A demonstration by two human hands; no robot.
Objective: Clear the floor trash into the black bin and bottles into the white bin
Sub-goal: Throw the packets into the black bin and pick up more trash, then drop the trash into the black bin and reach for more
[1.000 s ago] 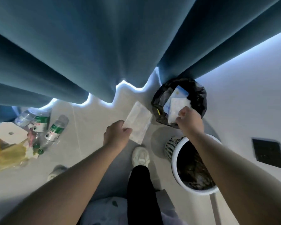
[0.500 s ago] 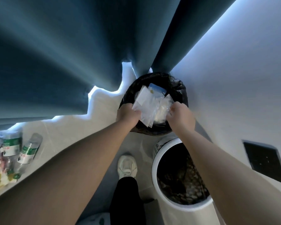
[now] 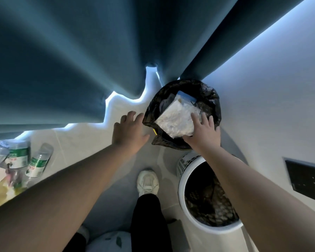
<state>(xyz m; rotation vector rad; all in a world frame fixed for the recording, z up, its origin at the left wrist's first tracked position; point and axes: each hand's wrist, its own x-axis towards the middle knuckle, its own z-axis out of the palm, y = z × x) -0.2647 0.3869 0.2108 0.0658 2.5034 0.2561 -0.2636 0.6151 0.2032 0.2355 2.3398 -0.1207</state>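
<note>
**Tissue wad at black bin mouth — bottles next, off to my left**

Trash wad point(image 3: 175, 122), white crumpled paper/plastic, sits in the mouth of the black bin point(image 3: 214, 99), heaped on top of what's already in there, not sunk below the rim. R hand point(image 3: 201, 134) lies flat on its near-right corner, fingers spread and touching, pressing rather than pinching; nothing gripped. L hand point(image 3: 128, 131) is just outside the bin's left rim, palm down, fingers splayed, empty, over bare floor.

Judgement: this piece is as good as binned; maybe one more push down w/ R so it doesn't tip out.

What the next move turns on: bottles point(image 3: 37, 160) lie well off to my left by the curtain hem point(image 3: 91, 113), green labels, on their sides, long axes running roughly away from me toward the curtain. More yellowish litter point(image 3: 0, 191) beside them. L hand is much the nearer; R would have to cross my body. White bin point(image 3: 185, 179) stands close at my right foot, just this side of the black one, so L picks, then carries across.
</note>
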